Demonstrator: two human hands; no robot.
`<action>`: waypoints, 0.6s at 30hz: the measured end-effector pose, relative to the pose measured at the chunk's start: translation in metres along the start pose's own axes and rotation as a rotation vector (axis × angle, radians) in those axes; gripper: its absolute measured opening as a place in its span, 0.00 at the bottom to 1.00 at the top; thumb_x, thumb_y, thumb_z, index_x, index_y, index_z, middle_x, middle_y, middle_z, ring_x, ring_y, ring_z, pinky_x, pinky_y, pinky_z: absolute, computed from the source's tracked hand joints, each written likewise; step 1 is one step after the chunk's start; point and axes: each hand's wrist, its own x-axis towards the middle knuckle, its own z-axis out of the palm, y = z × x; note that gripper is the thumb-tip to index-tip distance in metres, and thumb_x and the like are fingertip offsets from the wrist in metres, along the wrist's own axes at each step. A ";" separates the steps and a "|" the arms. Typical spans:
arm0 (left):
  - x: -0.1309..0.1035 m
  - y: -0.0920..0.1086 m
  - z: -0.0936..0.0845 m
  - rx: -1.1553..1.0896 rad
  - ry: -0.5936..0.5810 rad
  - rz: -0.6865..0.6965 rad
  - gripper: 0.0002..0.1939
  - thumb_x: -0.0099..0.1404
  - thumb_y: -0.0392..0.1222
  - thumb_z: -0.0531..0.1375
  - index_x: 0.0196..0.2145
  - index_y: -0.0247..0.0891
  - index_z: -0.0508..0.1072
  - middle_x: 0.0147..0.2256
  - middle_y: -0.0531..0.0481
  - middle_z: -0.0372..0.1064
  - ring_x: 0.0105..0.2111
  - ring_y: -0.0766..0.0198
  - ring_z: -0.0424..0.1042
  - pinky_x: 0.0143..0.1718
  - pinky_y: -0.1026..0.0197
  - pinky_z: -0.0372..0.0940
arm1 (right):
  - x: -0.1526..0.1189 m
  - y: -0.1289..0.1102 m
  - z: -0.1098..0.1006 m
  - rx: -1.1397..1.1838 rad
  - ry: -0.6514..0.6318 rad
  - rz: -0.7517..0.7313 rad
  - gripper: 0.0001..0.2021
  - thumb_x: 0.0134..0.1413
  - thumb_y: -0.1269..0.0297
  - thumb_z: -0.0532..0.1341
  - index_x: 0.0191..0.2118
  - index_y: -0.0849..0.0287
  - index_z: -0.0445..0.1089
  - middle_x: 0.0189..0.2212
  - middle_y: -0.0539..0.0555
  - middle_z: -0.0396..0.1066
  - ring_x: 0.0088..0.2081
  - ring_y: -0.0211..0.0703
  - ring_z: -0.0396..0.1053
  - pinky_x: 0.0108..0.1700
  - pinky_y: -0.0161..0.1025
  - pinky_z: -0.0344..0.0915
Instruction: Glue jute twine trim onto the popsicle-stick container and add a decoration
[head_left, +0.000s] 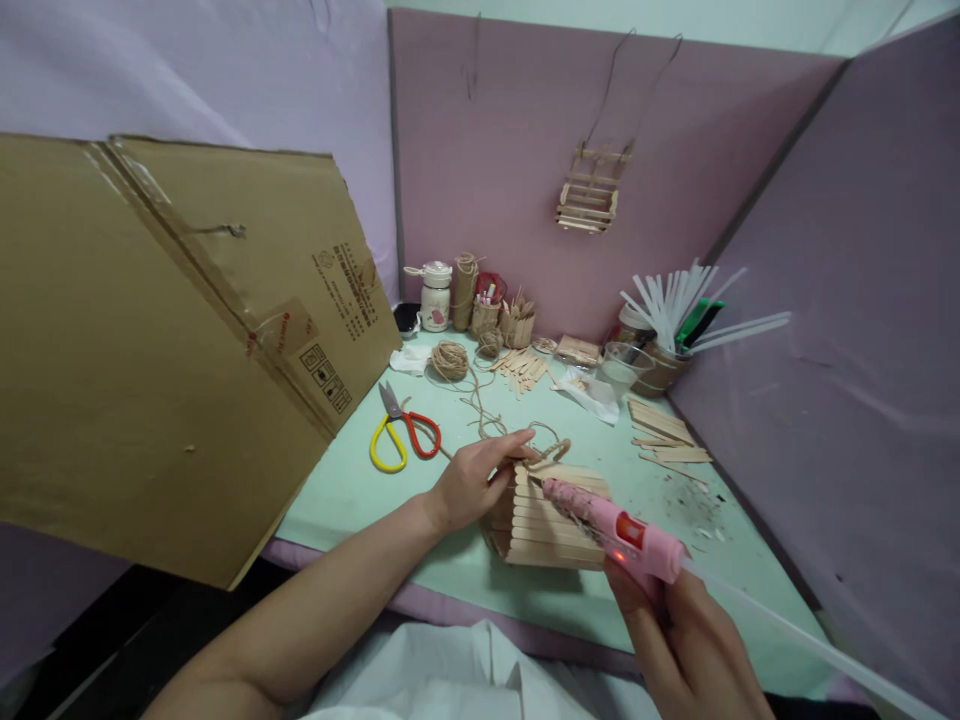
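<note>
Near the table's front edge lies a box-like piece made of wooden craft sticks. My left hand rests at its upper left corner, fingers pressed on a twine strand along the top edge. A pink glue gun with a red light is gripped in my right hand; its tip is at the upper edge of the sticks, close to my left fingertips. A long clear glue stick runs out of its back end. Loose twine trails from a ball behind my left hand.
Scissors with yellow and red handles lie left of my hand. A large cardboard sheet leans at the left. Behind stand a white bottle, stick holders and a pot of glue sticks. Loose craft sticks lie right.
</note>
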 end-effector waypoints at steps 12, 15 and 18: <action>-0.001 -0.002 0.002 -0.019 0.002 -0.045 0.33 0.61 0.25 0.52 0.62 0.46 0.57 0.43 0.49 0.76 0.44 0.65 0.75 0.49 0.58 0.69 | -0.005 0.002 -0.002 0.007 -0.080 0.044 0.14 0.60 0.58 0.54 0.50 0.53 0.67 0.43 0.55 0.76 0.44 0.48 0.75 0.42 0.38 0.72; -0.002 -0.002 0.002 -0.031 0.002 -0.065 0.32 0.61 0.25 0.52 0.61 0.45 0.57 0.44 0.49 0.76 0.44 0.65 0.75 0.49 0.58 0.68 | 0.000 -0.008 -0.006 0.038 -0.088 0.015 0.16 0.62 0.60 0.52 0.53 0.52 0.65 0.45 0.55 0.75 0.48 0.47 0.74 0.47 0.38 0.71; -0.002 -0.003 0.002 -0.029 -0.002 -0.081 0.32 0.61 0.25 0.53 0.61 0.45 0.58 0.44 0.49 0.76 0.44 0.65 0.75 0.49 0.59 0.68 | 0.004 -0.014 -0.008 0.053 -0.085 -0.023 0.16 0.61 0.59 0.51 0.53 0.51 0.67 0.44 0.55 0.76 0.47 0.48 0.74 0.49 0.40 0.71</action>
